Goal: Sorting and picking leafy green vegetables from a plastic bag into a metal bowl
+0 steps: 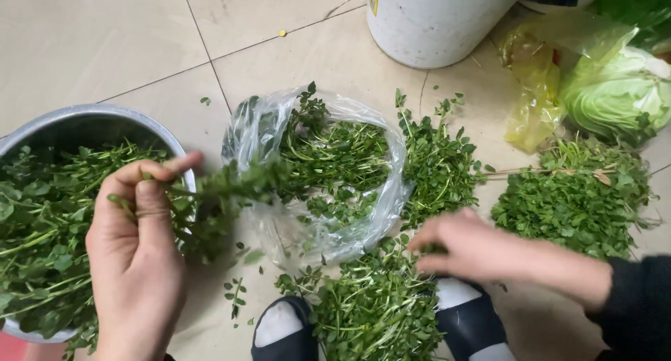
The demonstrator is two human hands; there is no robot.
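Evidently sorting: left hand point(136, 253) pinches a sprig point(224, 186) between thumb and fingers above the bowl point(84, 120); right hand point(468, 249), fingers curled, reaches into the near pile point(377, 312).

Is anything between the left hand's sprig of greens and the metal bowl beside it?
Nothing visible. The left hand pinches the sprig of greens just right of the metal bowl, whose top is open and already heaped with greens. The clear plastic bag lies on the far side.
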